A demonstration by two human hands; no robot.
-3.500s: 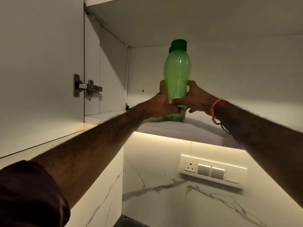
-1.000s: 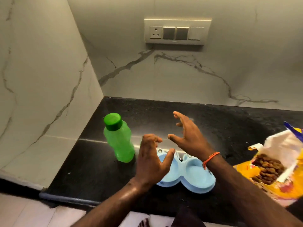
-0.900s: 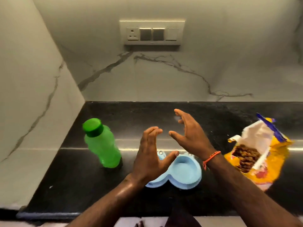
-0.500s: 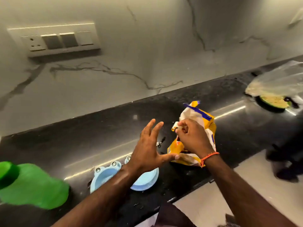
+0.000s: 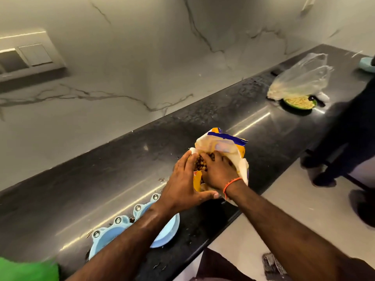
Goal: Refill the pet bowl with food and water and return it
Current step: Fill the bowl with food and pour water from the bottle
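- Right hand [image 5: 218, 171] now inside the yellow food bag [image 5: 227, 147], fingers curled down into the kibble [image 5: 199, 164] — 0.5 s ago it only pinched the bag's rim.
- Left hand [image 5: 182, 187] has closed in, fingers flat against the bag's left edge, thumb under its mouth.
- Blue pet bowl [image 5: 166, 232] on the black counter [image 5: 121, 169], just left of the bag; both wells look unfilled.
- Green bottle [image 5: 26, 269] at lower left, untouched — likely food first, water after.

light-blue double pet bowl [image 5: 166, 234] flat on desk; yellow food bag [image 5: 227, 147] open, brown kibble [image 5: 200, 165] showing; green bottle [image 5: 26, 270] at frame edge.
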